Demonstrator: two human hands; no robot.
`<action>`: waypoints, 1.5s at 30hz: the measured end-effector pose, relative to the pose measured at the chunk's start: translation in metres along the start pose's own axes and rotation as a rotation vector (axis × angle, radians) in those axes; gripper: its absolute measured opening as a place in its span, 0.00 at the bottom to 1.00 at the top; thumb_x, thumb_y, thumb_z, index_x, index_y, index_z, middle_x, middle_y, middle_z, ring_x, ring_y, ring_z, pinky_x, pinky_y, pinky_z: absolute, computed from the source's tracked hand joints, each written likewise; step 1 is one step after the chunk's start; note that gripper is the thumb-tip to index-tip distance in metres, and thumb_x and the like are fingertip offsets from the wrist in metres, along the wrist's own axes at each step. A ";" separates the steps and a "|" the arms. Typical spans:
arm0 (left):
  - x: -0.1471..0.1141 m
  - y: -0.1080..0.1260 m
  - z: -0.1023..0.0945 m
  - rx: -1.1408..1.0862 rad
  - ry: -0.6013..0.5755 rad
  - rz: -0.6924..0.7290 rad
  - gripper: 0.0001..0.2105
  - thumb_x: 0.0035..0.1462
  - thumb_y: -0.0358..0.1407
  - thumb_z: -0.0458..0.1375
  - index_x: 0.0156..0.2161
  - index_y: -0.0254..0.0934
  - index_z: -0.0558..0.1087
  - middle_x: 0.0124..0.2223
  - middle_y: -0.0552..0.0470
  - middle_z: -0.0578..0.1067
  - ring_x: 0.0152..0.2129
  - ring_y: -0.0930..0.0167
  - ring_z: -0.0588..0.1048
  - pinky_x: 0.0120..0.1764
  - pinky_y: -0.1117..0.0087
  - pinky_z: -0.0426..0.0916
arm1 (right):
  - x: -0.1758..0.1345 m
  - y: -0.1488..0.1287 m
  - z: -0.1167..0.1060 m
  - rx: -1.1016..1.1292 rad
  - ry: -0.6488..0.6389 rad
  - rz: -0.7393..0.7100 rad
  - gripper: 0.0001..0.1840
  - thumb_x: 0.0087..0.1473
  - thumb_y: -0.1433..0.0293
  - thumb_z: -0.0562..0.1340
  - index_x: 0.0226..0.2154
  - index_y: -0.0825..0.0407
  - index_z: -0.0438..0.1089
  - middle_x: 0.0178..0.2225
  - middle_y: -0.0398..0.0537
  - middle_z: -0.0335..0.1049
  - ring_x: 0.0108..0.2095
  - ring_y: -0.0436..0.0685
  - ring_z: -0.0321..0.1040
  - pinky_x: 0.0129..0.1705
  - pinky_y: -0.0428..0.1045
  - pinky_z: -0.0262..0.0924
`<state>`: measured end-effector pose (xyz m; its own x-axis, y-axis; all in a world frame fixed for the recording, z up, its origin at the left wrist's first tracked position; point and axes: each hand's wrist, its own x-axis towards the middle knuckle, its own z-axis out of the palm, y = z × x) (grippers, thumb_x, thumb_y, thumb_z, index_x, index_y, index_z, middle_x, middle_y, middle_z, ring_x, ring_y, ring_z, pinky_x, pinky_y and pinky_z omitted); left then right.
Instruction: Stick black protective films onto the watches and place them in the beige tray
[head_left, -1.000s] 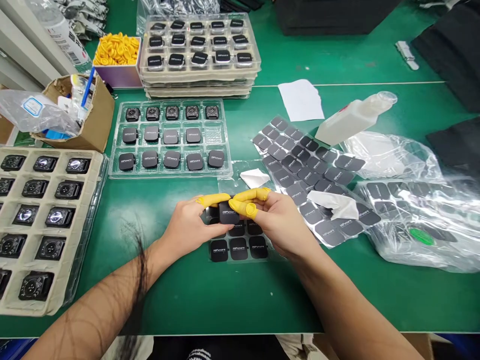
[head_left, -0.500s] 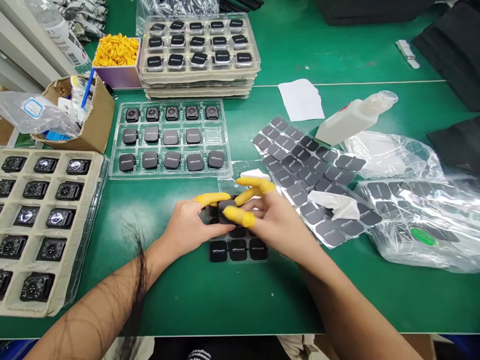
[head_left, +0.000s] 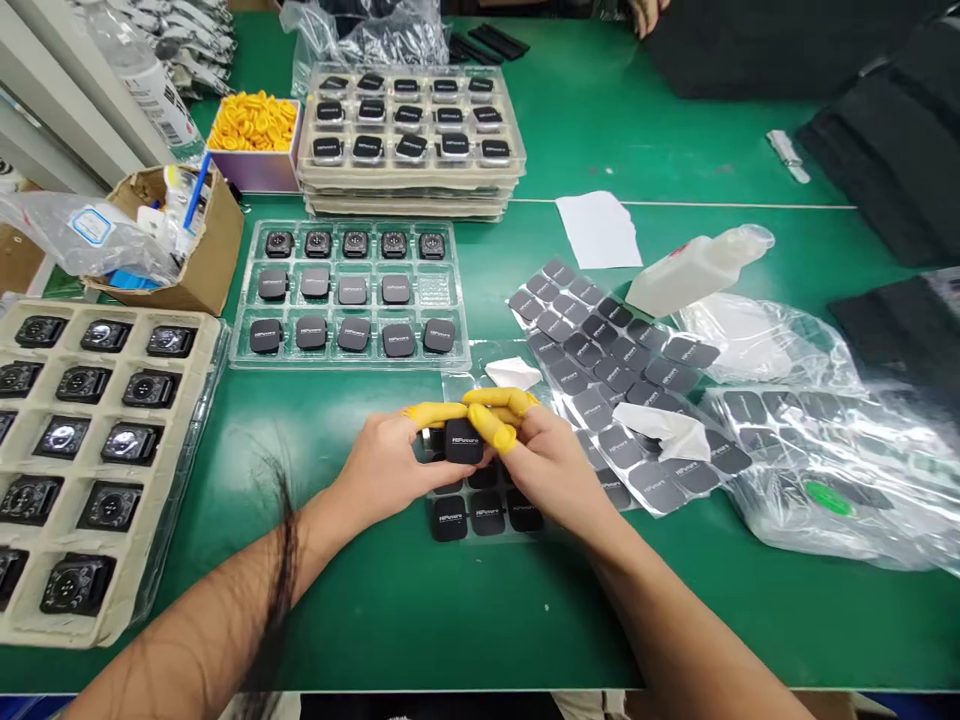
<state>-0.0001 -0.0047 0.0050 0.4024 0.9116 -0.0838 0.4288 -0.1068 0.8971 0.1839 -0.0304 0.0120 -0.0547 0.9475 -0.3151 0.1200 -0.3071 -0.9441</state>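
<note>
Between both hands, over a sheet of black HiFuture stickers (head_left: 487, 514), is a watch case (head_left: 463, 445) with a black HiFuture sticker facing up. My left hand (head_left: 386, 455) grips its left side, thumb below and a yellow finger cot along the top edge. My right hand (head_left: 551, 455) pinches its right upper corner, with yellow cots on thumb and fingers. Part of the sticker sheet is hidden beneath the hands. Further left lies a clear tray (head_left: 337, 313) of watch cases; most in its two nearer rows bear stickers, while the back row shows sensor sides.
A beige tray of watches (head_left: 124, 345) sits at left. Behind stand stacked trays (head_left: 409, 185), a box of yellow finger cots (head_left: 259, 170) and a cardboard box (head_left: 214, 245). To the right are sticker sheets (head_left: 592, 408), a white bottle (head_left: 679, 270), plastic bags (head_left: 795, 520) and a person's hand (head_left: 646, 14).
My right fingers have come down and closed on the watch case's corner. Its HiFuture lettering now shows plainly. The whole view has shifted slightly.
</note>
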 end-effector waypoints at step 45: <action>-0.003 -0.004 0.003 -0.043 0.054 -0.018 0.25 0.48 0.37 0.71 0.53 0.43 0.75 0.50 0.54 0.82 0.48 0.64 0.80 0.53 0.65 0.74 | 0.005 0.013 0.021 -0.135 0.229 -0.342 0.04 0.56 0.64 0.68 0.36 0.44 0.79 0.40 0.50 0.72 0.47 0.60 0.69 0.51 0.61 0.68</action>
<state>-0.0007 -0.0080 0.0005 0.3500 0.9335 -0.0775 0.4000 -0.0742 0.9135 0.1642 -0.0313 -0.0043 0.1056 0.9927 0.0578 0.2631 0.0282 -0.9644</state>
